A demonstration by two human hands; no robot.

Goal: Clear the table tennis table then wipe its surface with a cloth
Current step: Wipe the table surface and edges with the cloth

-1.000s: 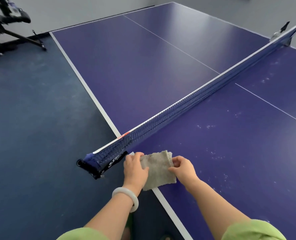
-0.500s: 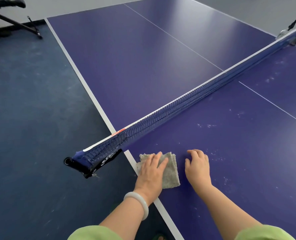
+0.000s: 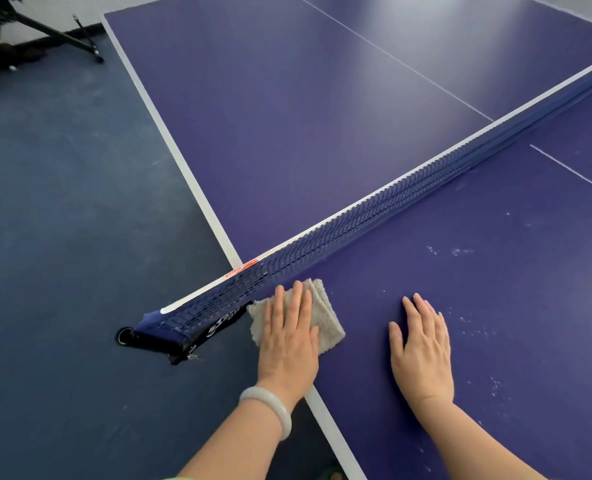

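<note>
Nearest, a pale bracelet sits on the left wrist, above the white edge line of the table. The left hand lies flat on the cloth, fingers straight and close together, pressing it down rather than gripping it. The cloth is a folded grey towel piece at the table's near left corner, just this side of the net. Its far corner almost reaches the mesh, and its left edge sits at the white line.

The right hand rests palm down on the bare blue surface, near the cloth but apart from it. Its fingers are straight and slightly spread, and it holds nothing. White specks dot the surface to its right and further out.

Beyond the hands, the net runs diagonally up to the right. Its black clamp hangs over the table's side above the blue floor. The half past the net looks smooth and is crossed by a thin centre line. At the far left a black frame stands on the floor.
</note>
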